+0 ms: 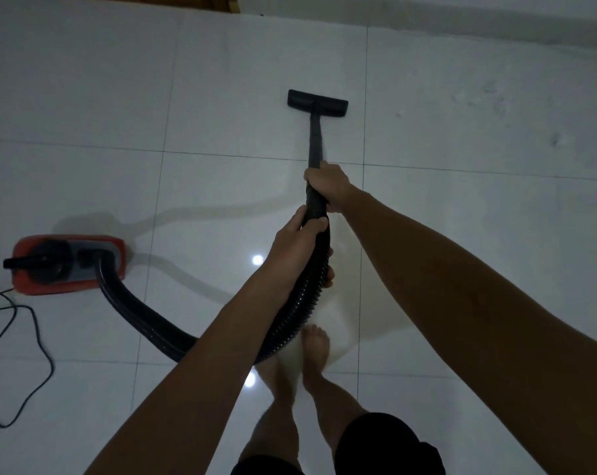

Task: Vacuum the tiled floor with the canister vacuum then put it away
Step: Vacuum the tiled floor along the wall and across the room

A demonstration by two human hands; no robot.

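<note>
Gripping the wand (314, 138), the right hand (327, 181) sits ahead of the left hand (295, 241), whose grip clamps the hose (303, 303).

The floor (84, 97) is showing glossy white tiles crossed by a thin dark grid of grout lines, with faint grey smudges toward the far right and two bright light spots gleaming near the middle. The canister (69, 264) is showing red with a grey and black top, while the ribbed hose (142, 315), wand (314, 142), floor head (317, 103) and cord (19, 323) are all showing black. The shorts (379, 440) are looking black, and a strip of brown wood (231, 2) is edging the top.
</note>
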